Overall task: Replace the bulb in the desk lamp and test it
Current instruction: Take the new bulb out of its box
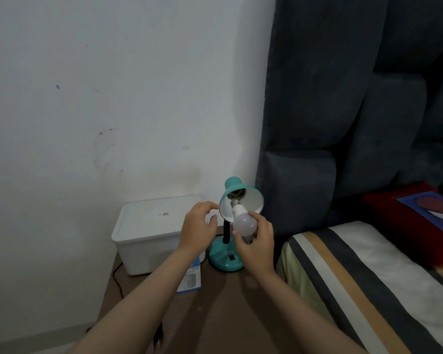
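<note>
1. Nearest the camera we see two bare forearms reaching forward over a brown table (pixel 223 310).
2. The right hand (pixel 257 241) holds a white bulb (pixel 243 222); its fingers (pixel 260 218) wrap around the round glass end, and the metal screw base points up toward the shade.
3. The bulb's screw base sits just inside the mouth of the lamp shade (pixel 251 200), just below the dark socket (pixel 237 192), which holds no bulb. We cannot tell whether the thread touches the socket.
4. The left hand (pixel 197 226) hovers just beside the left rim of the shade with its fingers (pixel 210 204) loosely spread and curled, holding nothing; a fingertip lies at or very near the rim, and we cannot tell whether it touches.
5. The teal desk lamp (pixel 226 261) stands upright on the table on a round base, with a black neck (pixel 226 232) that rises to the tilted shade, whose white inside faces the camera.
6. A white lidded box (pixel 149 233) stands on the table to the left of the lamp, against the white wall (pixel 100 85).
7. A small blue-and-white carton (pixel 191 281) lies on the table in front of the white box, partly hidden by the left forearm.
8. A black cord (pixel 117 275) runs along the left edge of the table.
9. To the right we see a bed with a striped cover (pixel 356 277) and a dark padded headboard (pixel 356 98).
</note>
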{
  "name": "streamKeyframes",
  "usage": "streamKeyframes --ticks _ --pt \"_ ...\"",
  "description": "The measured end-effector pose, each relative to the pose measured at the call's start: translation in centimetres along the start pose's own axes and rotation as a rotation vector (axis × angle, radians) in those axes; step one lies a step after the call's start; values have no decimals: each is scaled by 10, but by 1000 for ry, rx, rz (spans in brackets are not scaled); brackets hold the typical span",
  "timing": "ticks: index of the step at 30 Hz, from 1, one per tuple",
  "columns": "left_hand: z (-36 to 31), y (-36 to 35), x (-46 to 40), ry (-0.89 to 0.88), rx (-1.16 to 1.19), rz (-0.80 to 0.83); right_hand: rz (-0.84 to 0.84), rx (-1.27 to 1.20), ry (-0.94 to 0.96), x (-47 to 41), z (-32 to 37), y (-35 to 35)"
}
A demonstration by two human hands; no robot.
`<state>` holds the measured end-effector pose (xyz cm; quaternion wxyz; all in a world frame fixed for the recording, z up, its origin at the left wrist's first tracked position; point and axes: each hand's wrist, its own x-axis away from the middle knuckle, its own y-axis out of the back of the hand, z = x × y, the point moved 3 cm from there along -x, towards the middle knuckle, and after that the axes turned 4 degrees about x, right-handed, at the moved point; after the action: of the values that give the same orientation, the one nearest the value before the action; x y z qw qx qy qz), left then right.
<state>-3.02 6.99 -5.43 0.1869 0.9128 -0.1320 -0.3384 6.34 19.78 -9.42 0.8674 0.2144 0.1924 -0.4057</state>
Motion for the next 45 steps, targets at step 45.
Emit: streamKeyframes --ticks 45 --pt "119 14 108 535 -24 -62 322 177 -74 79 -61 -84"
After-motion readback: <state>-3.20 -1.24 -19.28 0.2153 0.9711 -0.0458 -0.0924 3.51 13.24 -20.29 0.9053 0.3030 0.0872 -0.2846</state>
